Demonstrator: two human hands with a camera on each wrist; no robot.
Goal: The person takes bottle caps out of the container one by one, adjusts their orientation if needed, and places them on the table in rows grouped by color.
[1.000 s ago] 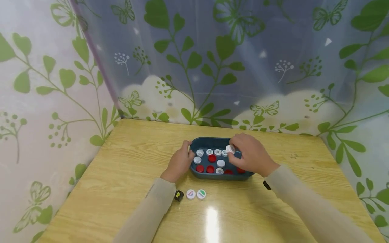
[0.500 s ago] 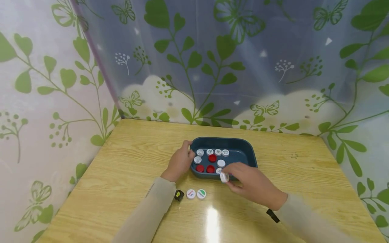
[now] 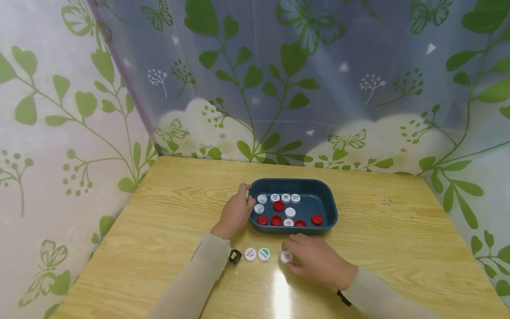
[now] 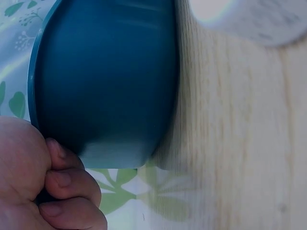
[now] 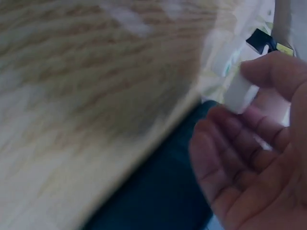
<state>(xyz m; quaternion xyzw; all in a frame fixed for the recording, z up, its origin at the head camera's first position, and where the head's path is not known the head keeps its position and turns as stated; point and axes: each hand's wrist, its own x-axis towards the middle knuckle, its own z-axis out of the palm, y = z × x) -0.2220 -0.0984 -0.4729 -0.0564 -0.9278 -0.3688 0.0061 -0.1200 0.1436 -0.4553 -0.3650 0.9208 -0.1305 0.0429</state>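
In the head view, my left hand (image 3: 234, 213) grips the left end of a dark blue tray (image 3: 314, 203), its fingers curled at the rim. My right hand (image 3: 318, 262) is in front of the tray, low over the table. Between thumb and fingers it pinches a white bottle cap (image 3: 286, 256), also visible edge-on in the right wrist view as a white cap (image 5: 238, 93). To its left lie a white cap with a green print (image 3: 264, 254) and a white cap with a pink print (image 3: 250, 254). Whether the pinched cap touches the table is unclear.
Several white caps and red caps (image 3: 316, 219) lie inside the tray, mostly toward its left and front. The wooden table (image 3: 191, 190) reaches back to a leaf-printed curtain (image 3: 255, 110). A black wrist strap piece (image 3: 234, 256) sits beside the pink-printed cap.
My right hand has carried the white cap from inside the tray's right part, over the front rim, to the table area right of the two printed caps. The left hand stays at the tray.
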